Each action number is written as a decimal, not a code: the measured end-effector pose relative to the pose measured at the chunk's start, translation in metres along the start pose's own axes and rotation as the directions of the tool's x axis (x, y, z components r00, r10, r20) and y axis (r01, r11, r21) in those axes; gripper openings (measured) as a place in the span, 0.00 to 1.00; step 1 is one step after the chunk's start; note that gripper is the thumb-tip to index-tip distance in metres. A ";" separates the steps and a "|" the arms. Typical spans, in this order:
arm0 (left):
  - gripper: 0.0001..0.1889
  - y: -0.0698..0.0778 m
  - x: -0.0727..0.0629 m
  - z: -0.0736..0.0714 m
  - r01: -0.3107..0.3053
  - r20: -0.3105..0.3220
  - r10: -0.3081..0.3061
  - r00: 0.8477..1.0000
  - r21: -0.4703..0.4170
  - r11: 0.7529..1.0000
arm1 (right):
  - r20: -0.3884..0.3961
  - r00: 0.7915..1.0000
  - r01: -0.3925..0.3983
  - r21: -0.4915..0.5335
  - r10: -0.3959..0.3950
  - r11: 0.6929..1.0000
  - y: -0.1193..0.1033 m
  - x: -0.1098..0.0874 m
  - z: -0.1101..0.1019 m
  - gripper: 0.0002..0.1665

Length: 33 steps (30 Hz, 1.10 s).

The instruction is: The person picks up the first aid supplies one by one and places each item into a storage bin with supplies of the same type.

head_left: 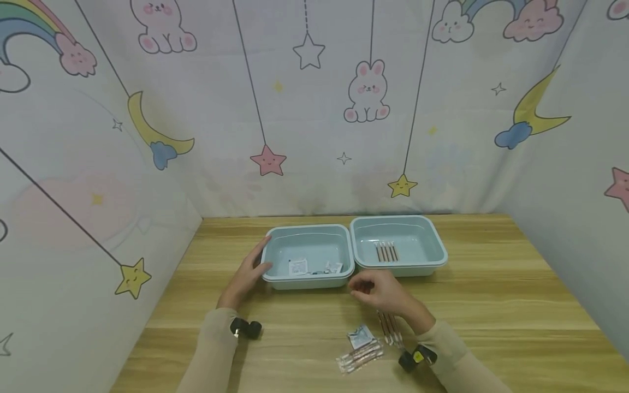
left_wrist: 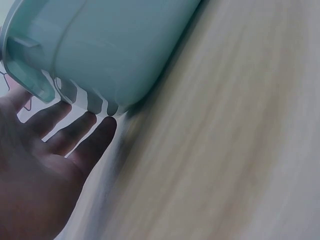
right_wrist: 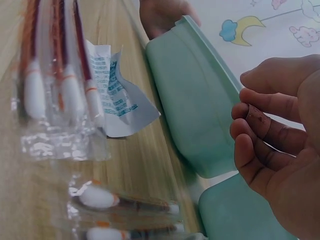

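Head view: I locate one swab pack (head_left: 360,356) and a second pack (head_left: 390,330) on the table (head_left: 295,338), with a sachet (head_left: 361,337) just beside the first. A row of swabs (head_left: 386,251) lies in the right tray (head_left: 400,270); several sachets (head_left: 298,267) lie in the left tray (head_left: 307,283).

Grip status: the left grip (head_left: 247,279) is unclenched, fingers spread against the left end of the left tray. The right grip (head_left: 385,293) is in front of the trays, fingers loosely curled with a small gap at the thumb; I see nothing held.

Handling, as I judge it: each pack is very light. The clear film is slippery and gives; the reddish-brown shafts inside are stiff, slender and liable to snap if bent. Take hold flat across all shafts near mid-length, or pinch the crimped film end. Do not squeeze the white cotton heads. The sachet is light, soft and creased; pinch one edge and avoid pressing its middle. The trays look light, rigid and smooth, so they may slide when pushed. Steady them at the rim.
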State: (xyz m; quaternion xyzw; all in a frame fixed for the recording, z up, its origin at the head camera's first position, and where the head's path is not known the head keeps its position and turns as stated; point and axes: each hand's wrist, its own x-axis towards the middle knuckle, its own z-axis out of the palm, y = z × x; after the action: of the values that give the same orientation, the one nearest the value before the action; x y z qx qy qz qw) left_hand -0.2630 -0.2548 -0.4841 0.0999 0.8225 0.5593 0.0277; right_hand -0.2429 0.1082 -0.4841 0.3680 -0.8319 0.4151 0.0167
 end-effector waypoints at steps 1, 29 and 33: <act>0.36 0.000 0.000 0.000 0.001 0.001 -0.001 1.000 0.002 1.000 | 0.004 1.000 -0.002 -0.002 0.002 1.000 0.000 -0.001 0.000 0.08; 0.36 -0.002 0.001 -0.001 -0.025 0.000 0.025 1.000 -0.009 1.000 | 0.082 0.997 -0.003 -0.009 0.003 1.000 0.003 -0.009 0.003 0.09; 0.36 -0.004 0.000 0.000 -0.034 0.003 0.034 0.999 -0.022 0.999 | 0.098 0.995 -0.005 -0.010 0.006 1.000 0.004 -0.011 0.003 0.10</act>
State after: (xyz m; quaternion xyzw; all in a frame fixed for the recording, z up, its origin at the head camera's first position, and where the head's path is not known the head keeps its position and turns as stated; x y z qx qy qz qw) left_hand -0.2639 -0.2564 -0.4877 0.1146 0.8145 0.5683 0.0205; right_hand -0.2367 0.1139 -0.4923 0.3856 -0.8348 0.3923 -0.0236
